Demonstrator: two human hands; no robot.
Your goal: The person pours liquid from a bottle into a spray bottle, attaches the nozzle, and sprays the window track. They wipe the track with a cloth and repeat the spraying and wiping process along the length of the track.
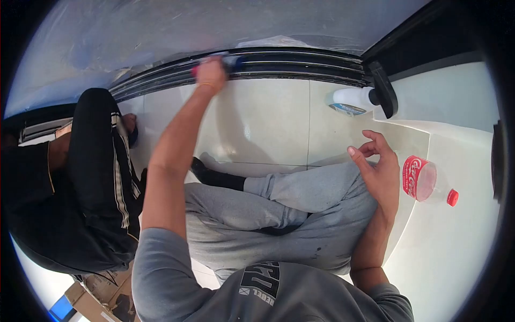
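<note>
My left hand (210, 75) is stretched far out to a black sliding-door track (300, 61) and is closed around a small tool (233, 60) with a red end and a blue end; the tool is blurred. My right hand (378, 169) hovers over my right knee, holding nothing, with its fingers apart and loosely curled. I sit on a pale tiled floor (268, 123) in grey trousers, one leg folded, and a black sock (214, 176) shows.
A Coca-Cola bottle (426, 182) with a red cap lies on its side right of my right hand. A white bottle (351, 98) with a black cap lies near the track's right end. Another person in black striped clothes (91, 177) crouches at left. Cardboard (91, 298) lies bottom left.
</note>
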